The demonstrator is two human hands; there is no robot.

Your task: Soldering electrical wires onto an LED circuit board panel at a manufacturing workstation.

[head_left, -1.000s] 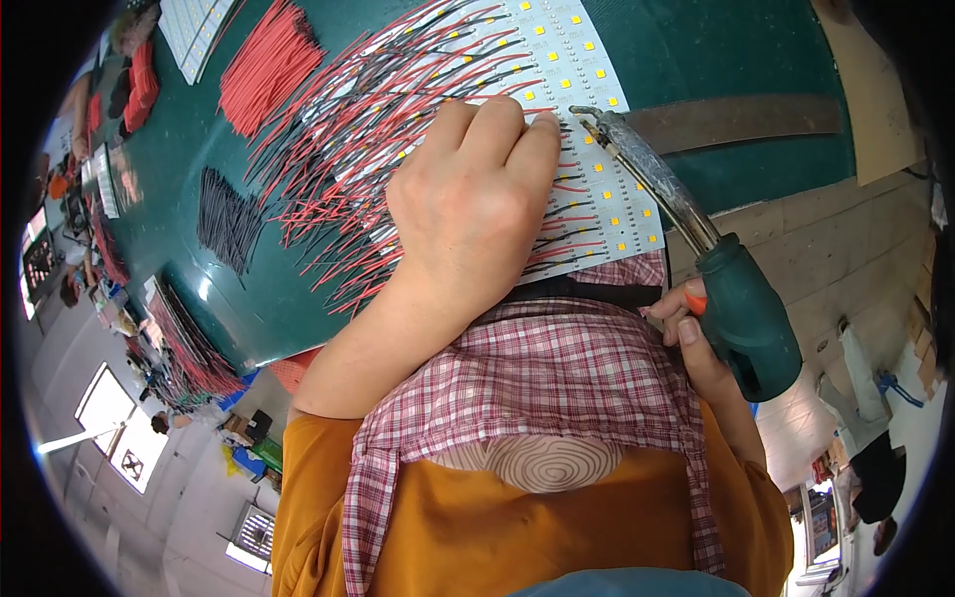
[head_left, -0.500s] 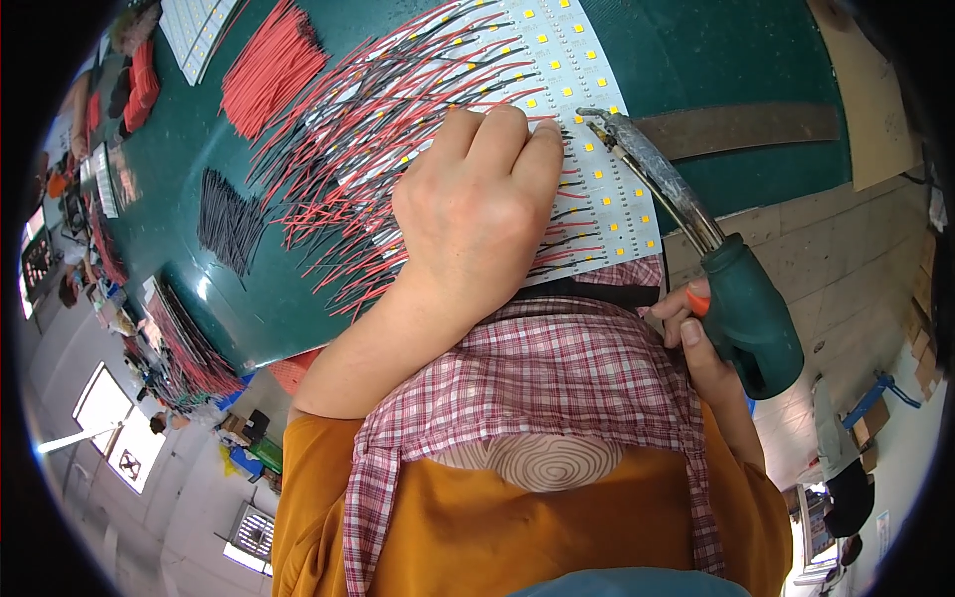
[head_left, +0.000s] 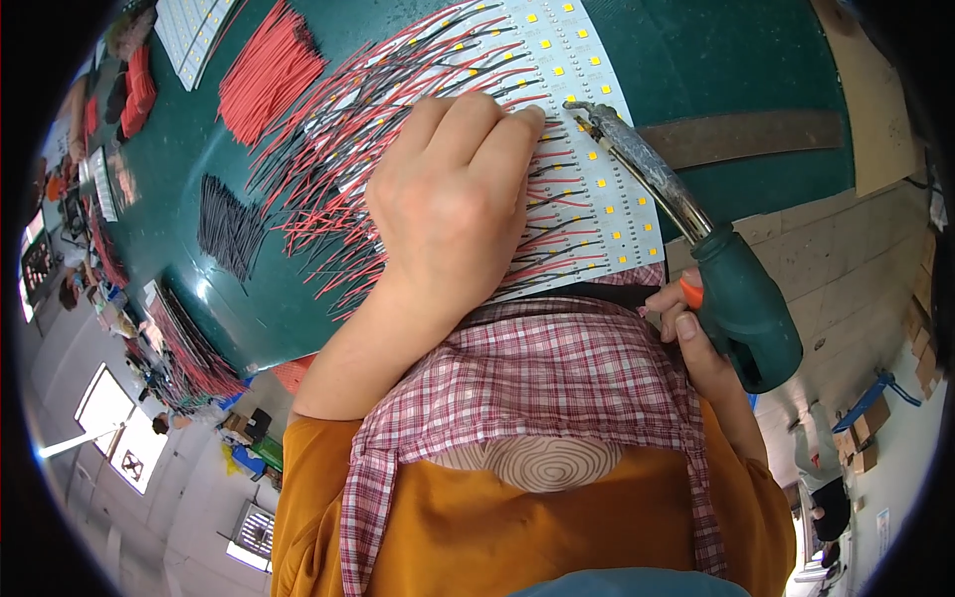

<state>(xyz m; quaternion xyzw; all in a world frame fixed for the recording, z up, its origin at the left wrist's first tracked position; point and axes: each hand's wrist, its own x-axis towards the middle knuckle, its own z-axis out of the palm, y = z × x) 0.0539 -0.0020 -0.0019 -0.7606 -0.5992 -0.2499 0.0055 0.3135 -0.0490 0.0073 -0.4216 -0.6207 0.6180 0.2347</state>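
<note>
A white LED circuit board (head_left: 625, 204) with yellow chips lies on the green table, red and black wires (head_left: 348, 129) fanning leftward from its rows of solder points. Over these wires is my left hand (head_left: 453, 194), its fingers curled together close to the board's joints. Whatever its fingertips pinch is hidden below the hand. My right hand (head_left: 696, 333) grips a green soldering gun (head_left: 746, 308), with a finger at the orange trigger (head_left: 691, 291). The gun's tip (head_left: 572, 105) points left over the board, just right of my left fingertips; I cannot tell whether it touches.
Bundles of loose red wires (head_left: 269, 75) and black wires (head_left: 229, 224) lie on the table (head_left: 164, 199) at left. A flat dark strip (head_left: 746, 137) is at right, with brown cardboard (head_left: 875, 99) beyond. More LED boards (head_left: 191, 40) sit at the far left.
My left hand has shifted left, away from the soldering tip, its fingers still curled. The gun's tip has moved slightly left and farther from me. The board has shifted a little.
</note>
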